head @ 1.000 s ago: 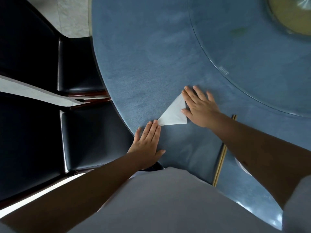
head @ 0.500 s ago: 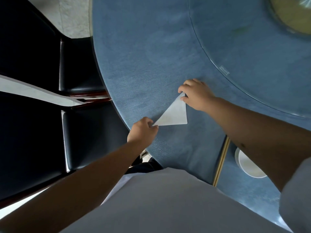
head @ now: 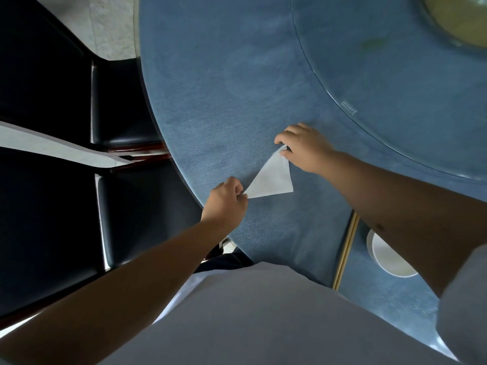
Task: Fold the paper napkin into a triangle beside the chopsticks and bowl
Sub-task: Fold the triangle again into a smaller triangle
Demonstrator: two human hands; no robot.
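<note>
A white paper napkin (head: 272, 179) lies folded as a triangle on the blue tablecloth (head: 224, 88). My left hand (head: 225, 202) pinches its near-left corner between thumb and fingers. My right hand (head: 305, 147) pinches its far tip, which lifts slightly off the cloth. To the right, a pair of golden chopsticks (head: 346, 248) lies on the cloth, partly under my right forearm. A white bowl (head: 387, 255) sits just right of them, half hidden by the same forearm.
A glass turntable (head: 395, 75) covers the far right of the round table, with a yellowish dish (head: 458, 19) on it. Two black chairs (head: 126, 206) stand at the table's left edge. My grey shirt fills the bottom of the view.
Both hands went from lying flat beside the napkin to pinching its two corners. My right forearm shifted and uncovered the bowl.
</note>
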